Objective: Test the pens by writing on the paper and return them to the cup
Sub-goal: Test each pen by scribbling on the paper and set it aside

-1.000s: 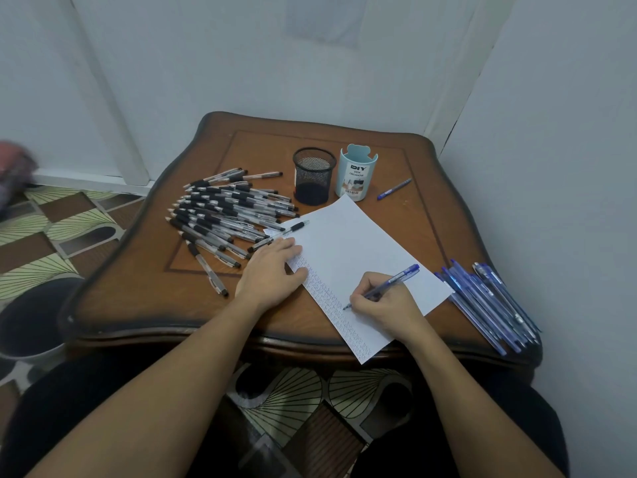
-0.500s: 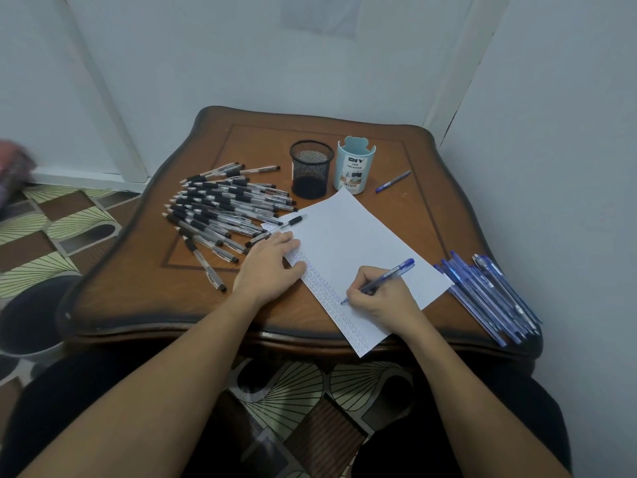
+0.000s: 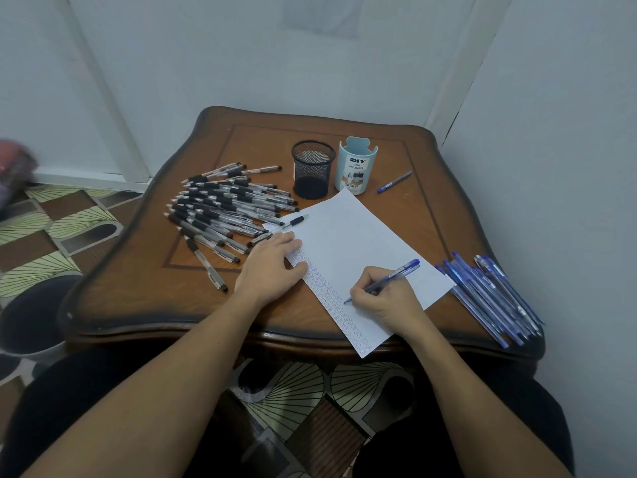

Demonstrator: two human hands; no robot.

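On the pale blue cup [image 3: 356, 167] the label read "DIY" in heavy black, with "DESK ORGANIZER" beneath it and a small picture and a barcode lower down. Beside it, on its left, stood a black mesh cup [image 3: 313, 169]. The sheet of paper [image 3: 355, 236] carried rows of tiny blue marks along its left long edge, too small to read.

The right hand [image 3: 382, 301] had its fingers curled round a blue pen [image 3: 396, 274], pinching it low on the barrel. The pen lay aslant, its tip down on the paper at the near left, right by the marks, and its back end raised toward the far right. The left hand [image 3: 270, 267] lay flat with fingers straight, pressing the paper's left edge.

A spread of clear pens with black grips [image 3: 224, 212] lay on the left side of the table, most with their long axes running left to right. One of them rested across the paper's far left corner. A bundle of blue pens [image 3: 493, 298] lay at the table's right edge, and a lone blue pen [image 3: 394, 182] sat just right of the pale cup.

The table [image 3: 138, 288] was dark brown wood with a wavy rim and an inlaid line. The paper lay slantwise on it, its near corner hanging past the front edge. Pale walls met in a corner behind, and the floor [image 3: 51, 229] was tiled in brown and cream fan patterns.
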